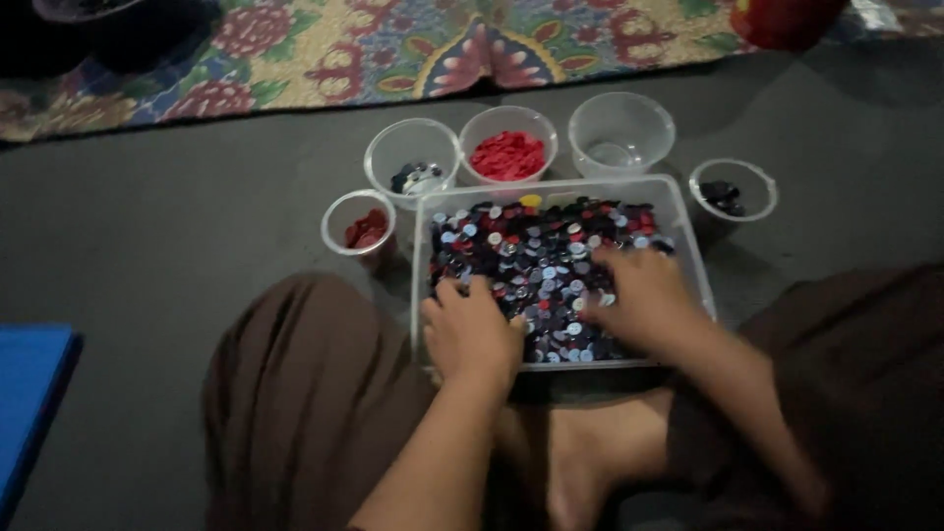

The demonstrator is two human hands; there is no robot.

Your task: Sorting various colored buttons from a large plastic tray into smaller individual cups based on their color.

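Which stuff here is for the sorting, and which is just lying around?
In use: left hand, right hand, tray, buttons, red cup, dark-red cup, mixed cup, empty cup, black cup.

Lying about: rug, blue thing, red thing.

Single head view, steeply downward and close over lap and button tray [688,231].

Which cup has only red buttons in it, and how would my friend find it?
Start at the big clear tray of mixed buttons where both hands dig. Three larger clear cups stand in a row just behind it, toward the flowery rug. The middle cup is the one: it is filled with bright red, while the cup on one side looks empty and the other holds dark and pale pieces.
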